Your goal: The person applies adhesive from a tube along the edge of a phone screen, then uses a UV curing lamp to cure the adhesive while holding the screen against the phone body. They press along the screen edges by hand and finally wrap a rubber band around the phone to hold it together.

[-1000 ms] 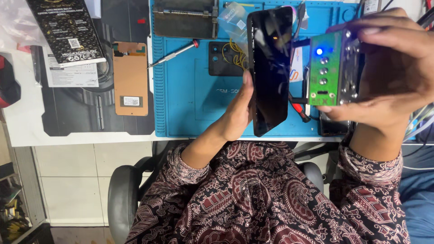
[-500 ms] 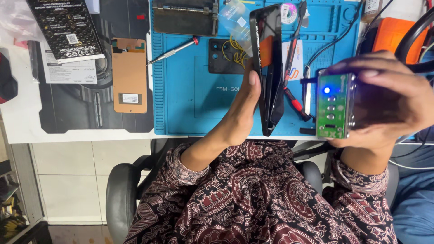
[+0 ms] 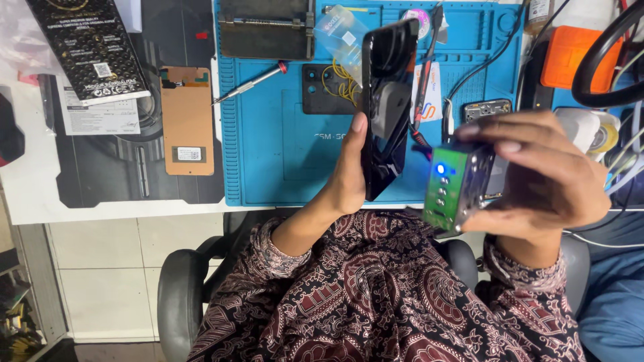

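While the left hand [image 3: 349, 177] grips a black phone [image 3: 388, 107] by its lower edge, thumb pressed up along the near side, the phone stands nearly edge-on above the blue mat [image 3: 268, 147], its top tipped toward twelve o'clock. At three o'clock from it, the right hand [image 3: 543, 177] is curled around a small green board [image 3: 448, 188] with a lit blue light, fingers over the top and thumb beneath, held well clear of the desk. Phone and board sit just beside each other without touching. On the mat at eleven o'clock from the phone lies a screwdriver [image 3: 249, 83], with a dark phone back [image 3: 322, 88] between the two. At nine o'clock, off the mat, a copper-coloured panel [image 3: 186, 121] lies flat, and a black box [image 3: 90, 48] rests at ten o'clock beyond it.
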